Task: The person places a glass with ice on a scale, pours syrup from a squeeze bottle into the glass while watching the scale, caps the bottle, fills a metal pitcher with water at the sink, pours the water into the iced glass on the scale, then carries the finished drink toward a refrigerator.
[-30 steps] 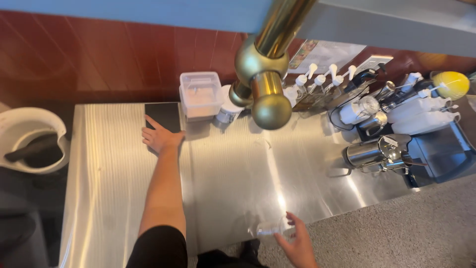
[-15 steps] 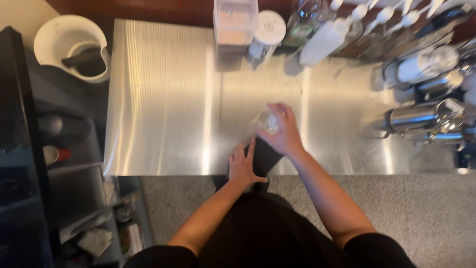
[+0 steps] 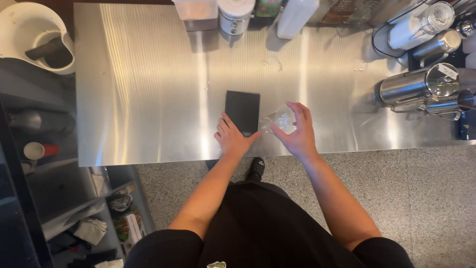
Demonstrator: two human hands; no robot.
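Observation:
A flat black rectangular mat [image 3: 242, 111] lies on the steel counter [image 3: 148, 99] near its front edge. My left hand [image 3: 231, 137] rests on the mat's near left corner, fingers spread flat. My right hand [image 3: 297, 131] grips a clear plastic cup [image 3: 280, 120], tilted on its side with its mouth toward the mat, just right of the mat's edge.
Along the counter's back stand a clear tub [image 3: 196, 10], a round tin [image 3: 236, 15] and a white bottle [image 3: 296, 15]. Steel pitchers and shakers [image 3: 421, 87] crowd the right end. A white bucket [image 3: 37, 37] sits at far left, shelves with clutter below.
The view has shifted and come closer. The black mat now lies flat on the counter farther from the edge, with my left hand on its corner and the cup tilted beside it.

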